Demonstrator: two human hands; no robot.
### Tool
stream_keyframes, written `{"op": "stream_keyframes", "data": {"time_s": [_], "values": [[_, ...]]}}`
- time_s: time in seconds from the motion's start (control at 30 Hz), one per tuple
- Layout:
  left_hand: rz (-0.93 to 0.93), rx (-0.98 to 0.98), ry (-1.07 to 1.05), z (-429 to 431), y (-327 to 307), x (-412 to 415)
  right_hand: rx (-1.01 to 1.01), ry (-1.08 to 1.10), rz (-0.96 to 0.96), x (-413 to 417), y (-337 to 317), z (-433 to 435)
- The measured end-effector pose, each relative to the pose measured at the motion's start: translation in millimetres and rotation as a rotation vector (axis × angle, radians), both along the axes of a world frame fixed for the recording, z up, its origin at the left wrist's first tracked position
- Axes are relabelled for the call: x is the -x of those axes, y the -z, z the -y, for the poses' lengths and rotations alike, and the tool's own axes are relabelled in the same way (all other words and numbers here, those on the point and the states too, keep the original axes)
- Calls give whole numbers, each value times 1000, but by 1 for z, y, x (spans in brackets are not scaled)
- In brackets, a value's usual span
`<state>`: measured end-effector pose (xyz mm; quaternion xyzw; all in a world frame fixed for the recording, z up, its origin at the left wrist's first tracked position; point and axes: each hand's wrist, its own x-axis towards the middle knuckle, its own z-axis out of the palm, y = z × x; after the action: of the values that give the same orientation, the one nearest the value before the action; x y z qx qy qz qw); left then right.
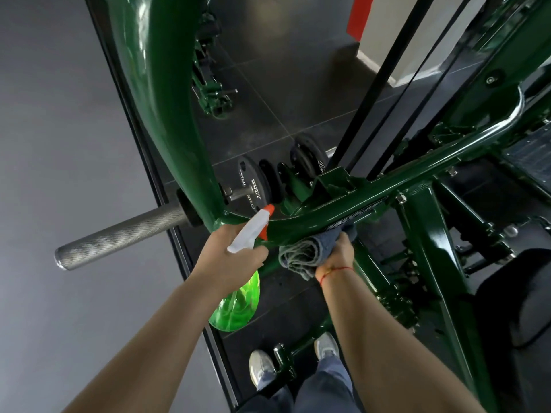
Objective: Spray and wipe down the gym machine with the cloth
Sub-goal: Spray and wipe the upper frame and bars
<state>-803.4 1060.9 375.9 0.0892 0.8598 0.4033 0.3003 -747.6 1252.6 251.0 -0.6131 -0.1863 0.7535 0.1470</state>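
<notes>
Landmark for all positions: the glossy green crossbar (325, 211) of the gym machine, which is running diagonally through mid-frame. The left hand (229, 253) is gripping the neck of the spray bottle (238, 304), fingers curled round it just below the crossbar's left bend. The bottle's white head with its orange nozzle (269, 209) is lying up against the crossbar, while the translucent green body is hanging below the hand, away from the bar. The right hand (338, 253) is clutching a folded blue-grey cloth (307, 253), fingers wrapped around the bundle. The cloth's upper end is pressing on the crossbar's near face, just beside a lettered label that is too blurred to read. The rest of the cloth is bunching below the bar, between the two hands. A red string (335, 270) is circling the right wrist. Left of the crossbar's bend, a knurled steel sleeve (119, 236) is sticking out sideways. Behind the bar, black weight plates (253, 186) are sitting on a peg, one marked 10 kg. Two dark cables (378, 93) are rising from behind the crossbar toward the top edge. To the upper right of the bar, a chrome handle (492, 126) is curving. Well below the bar, two pale shoes (262, 368) are standing on either side of a low green strut.
</notes>
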Motion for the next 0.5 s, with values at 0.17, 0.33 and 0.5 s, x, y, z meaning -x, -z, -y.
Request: {"op": "stream_keyframes", "data": {"time_s": [0.17,0.33,0.5], "values": [[-27,-3,-106,24,-8,-9,198,-8,-267,7,-21,61],[-70,17,-133,45,-16,-8,413,-130,-444,18,-23,110],[-92,33,-156,66,-14,-6,357,-153,-466,21,-24,116]]}}
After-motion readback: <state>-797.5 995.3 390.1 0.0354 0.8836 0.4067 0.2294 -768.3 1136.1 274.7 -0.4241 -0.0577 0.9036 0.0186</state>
